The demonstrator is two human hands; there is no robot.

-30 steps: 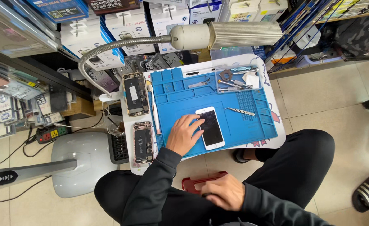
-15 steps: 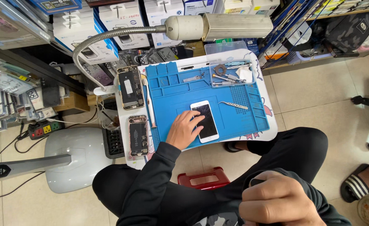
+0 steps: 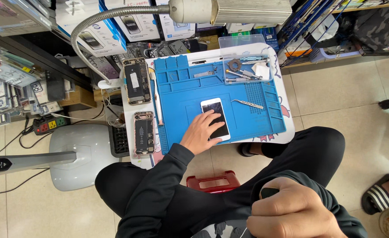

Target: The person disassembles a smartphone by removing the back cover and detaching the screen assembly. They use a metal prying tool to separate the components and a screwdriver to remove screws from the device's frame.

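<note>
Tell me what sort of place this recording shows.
Most likely a phone repair stall or small shop. A blue silicone work mat carries a white smartphone under the left hand, with metal tweezers nearby; two opened phones with bare insides lie beside it, and boxed phones fill the shelves.

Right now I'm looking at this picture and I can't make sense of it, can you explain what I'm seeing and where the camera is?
The camera sits on a person's head and looks straight down at their lap and a small white work table. On it lies a blue repair mat. The left hand rests on a white smartphone, screen up. The right hand is a closed fist near the camera, by the lap; a small dark thing shows at it. Also on the table: metal tweezers, a clear tray of small tools, and two opened phones left of the mat. A gooseneck lamp hangs above.
</note>
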